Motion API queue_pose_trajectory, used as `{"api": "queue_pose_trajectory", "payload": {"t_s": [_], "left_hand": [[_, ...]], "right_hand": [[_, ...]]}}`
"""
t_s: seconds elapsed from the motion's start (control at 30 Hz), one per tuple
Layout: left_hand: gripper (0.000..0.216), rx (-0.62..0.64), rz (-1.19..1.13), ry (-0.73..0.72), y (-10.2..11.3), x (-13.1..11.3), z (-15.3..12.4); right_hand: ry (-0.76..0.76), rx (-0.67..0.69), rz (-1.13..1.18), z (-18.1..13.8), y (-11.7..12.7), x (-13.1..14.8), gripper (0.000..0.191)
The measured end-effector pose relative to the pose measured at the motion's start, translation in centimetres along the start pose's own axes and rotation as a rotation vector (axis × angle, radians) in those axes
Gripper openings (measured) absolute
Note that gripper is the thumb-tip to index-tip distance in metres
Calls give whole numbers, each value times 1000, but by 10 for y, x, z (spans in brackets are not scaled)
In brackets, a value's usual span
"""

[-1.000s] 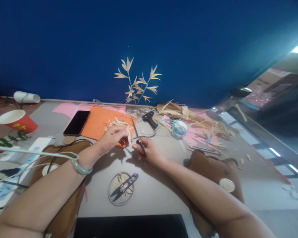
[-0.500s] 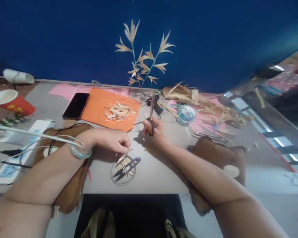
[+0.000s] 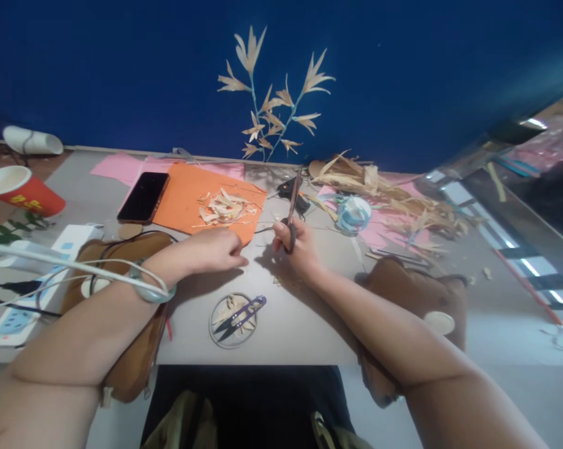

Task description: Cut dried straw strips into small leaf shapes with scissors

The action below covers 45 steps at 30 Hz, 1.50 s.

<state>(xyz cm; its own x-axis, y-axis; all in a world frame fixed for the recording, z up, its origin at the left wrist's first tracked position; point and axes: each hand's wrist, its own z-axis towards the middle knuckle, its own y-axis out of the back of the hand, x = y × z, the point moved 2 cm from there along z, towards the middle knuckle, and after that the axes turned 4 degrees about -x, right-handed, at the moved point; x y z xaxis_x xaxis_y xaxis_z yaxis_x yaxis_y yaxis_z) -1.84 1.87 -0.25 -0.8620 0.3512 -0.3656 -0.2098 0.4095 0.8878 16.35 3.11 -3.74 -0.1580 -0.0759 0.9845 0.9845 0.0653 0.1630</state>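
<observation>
My right hand (image 3: 303,249) is closed round the handles of a pair of scissors (image 3: 294,199), whose blades point away from me. My left hand (image 3: 218,251) hovers over the table at the orange sheet's near edge, fingers curled together; what they pinch, if anything, is hidden. Nearer to me lies a small round dish (image 3: 212,333) with pale dried husk pieces (image 3: 234,305) in it. Purple-handled thread snips (image 3: 240,318) rest across the dish. On the orange sheet (image 3: 181,202) sits a heap of pale husk scraps (image 3: 225,207).
Beyond my hands stands a wire branch with husk flowers (image 3: 274,118). A black glue gun (image 3: 288,187), a roll of blue tape (image 3: 353,214) and dried husks (image 3: 370,181) lie right. Leftward are a phone (image 3: 144,197), red paper cup (image 3: 24,190) and power strip (image 3: 17,318). Brown cushions (image 3: 403,299) flank my forearms.
My left hand has moved forward, away from the dish. The pale sliver under its fingertips no longer shows there. My right hand keeps the scissors, tilted slightly more to the right.
</observation>
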Motion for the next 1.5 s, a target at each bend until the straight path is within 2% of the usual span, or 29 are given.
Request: {"api": "queue_pose_trajectory", "payload": {"t_s": [0.07,0.13,0.23,0.4,0.6,0.77,0.87,0.93,1.07,1.13,1.4,1.5], "left_hand": [[24,-261,59,132,6,11,6],[15,-464,93,176,11,22,9],[20,-611,134,132,15,35,13],[20,-623,135,7,1,49,25],[27,-682,196,50,-19,47,41],[23,-769,188,113,-16,41,43],[29,-809,169,126,-14,41,45],[34,-799,157,108,-14,42,49],[35,-667,136,98,-17,43,57],[34,-647,117,112,-18,43,59],[23,-703,94,126,-11,49,57],[27,-781,55,114,-5,40,48]], "right_hand": [[-5,-22,14,1,0,-1,42],[-9,-30,30,1,0,-3,41],[-13,-18,37,2,-1,-5,41],[-16,-3,39,1,-2,-7,40],[-10,5,62,0,-3,-6,39],[-25,1,69,0,-3,-5,41],[-33,4,99,0,-4,-6,42],[-35,4,113,0,-4,-8,42],[-21,4,117,1,-5,-9,43],[-21,0,121,1,-5,-10,43],[-27,1,114,3,-1,-8,41],[-31,-18,104,4,0,-8,42]]}}
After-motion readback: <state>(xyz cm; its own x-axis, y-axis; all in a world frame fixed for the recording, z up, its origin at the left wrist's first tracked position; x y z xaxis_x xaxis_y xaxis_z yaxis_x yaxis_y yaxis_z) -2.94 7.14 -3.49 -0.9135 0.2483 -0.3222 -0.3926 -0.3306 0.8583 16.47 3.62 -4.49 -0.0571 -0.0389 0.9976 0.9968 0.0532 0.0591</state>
